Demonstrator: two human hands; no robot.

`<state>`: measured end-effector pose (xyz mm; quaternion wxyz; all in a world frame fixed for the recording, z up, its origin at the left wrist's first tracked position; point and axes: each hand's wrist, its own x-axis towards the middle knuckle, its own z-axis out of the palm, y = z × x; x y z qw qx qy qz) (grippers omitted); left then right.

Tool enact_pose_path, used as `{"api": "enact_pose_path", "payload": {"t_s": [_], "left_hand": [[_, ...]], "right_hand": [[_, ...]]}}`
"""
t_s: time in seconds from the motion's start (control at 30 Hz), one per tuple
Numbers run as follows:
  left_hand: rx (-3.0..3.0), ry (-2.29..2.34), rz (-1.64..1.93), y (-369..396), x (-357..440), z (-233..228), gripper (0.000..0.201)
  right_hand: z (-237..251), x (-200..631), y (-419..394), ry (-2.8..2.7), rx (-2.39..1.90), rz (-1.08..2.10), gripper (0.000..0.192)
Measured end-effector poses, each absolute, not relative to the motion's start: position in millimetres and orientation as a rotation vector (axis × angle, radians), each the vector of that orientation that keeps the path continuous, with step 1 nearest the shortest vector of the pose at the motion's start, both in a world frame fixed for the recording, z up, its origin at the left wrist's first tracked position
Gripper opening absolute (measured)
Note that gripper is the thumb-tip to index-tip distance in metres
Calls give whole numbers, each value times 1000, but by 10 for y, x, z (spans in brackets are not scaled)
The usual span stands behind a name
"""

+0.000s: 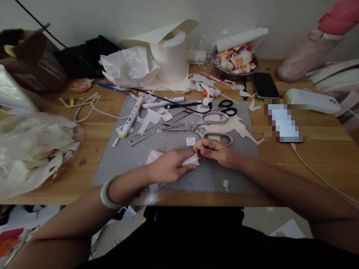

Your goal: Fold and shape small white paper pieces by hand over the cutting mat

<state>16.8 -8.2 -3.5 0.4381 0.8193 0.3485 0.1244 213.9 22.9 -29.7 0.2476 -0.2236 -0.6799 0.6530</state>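
Above the grey cutting mat (244, 175), my left hand (171, 166) is closed on a small folded piece of white paper (192, 160), pinched between thumb and fingers. My right hand (215, 151) meets it at the fingertips, its fingers curled in a pinch by the paper's far end. What lies in that pinch is hidden. Just beyond the hands sit a small white square (191, 141) and grey-handled scissors (215, 136). A metal ruler (146, 136) lies under the scissors' blades. Another white sheet (153, 157) shows partly beneath my left hand.
Markers (133, 116), a glue gun (207, 93) and paper scraps (238, 129) crowd the mat's back. A plastic bag of scraps (36, 149) stands left. At right are a lit phone (284, 123) with a cable, a dark phone (265, 85) and a tall bottle (311, 54).
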Motion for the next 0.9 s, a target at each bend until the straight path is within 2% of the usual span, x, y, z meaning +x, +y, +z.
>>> {"api": "enact_pose_path", "payload": {"t_s": [0.2,0.43,0.67,0.9], "left_hand": [[2014,889,294,-85,174,-28,18],[2029,883,301,-78,172,-63,16],[1994,865,308,-72,163,-41,20],[1987,864,360,-73,160,-41,21]], "right_hand": [[-289,2134,222,-1877,-636,1749,35],[-300,2110,236,-2128,-526,1458,26],[-319,2138,240,-1799,-630,1818,34],[-261,2110,186,-1815,-681,1803,34]]}}
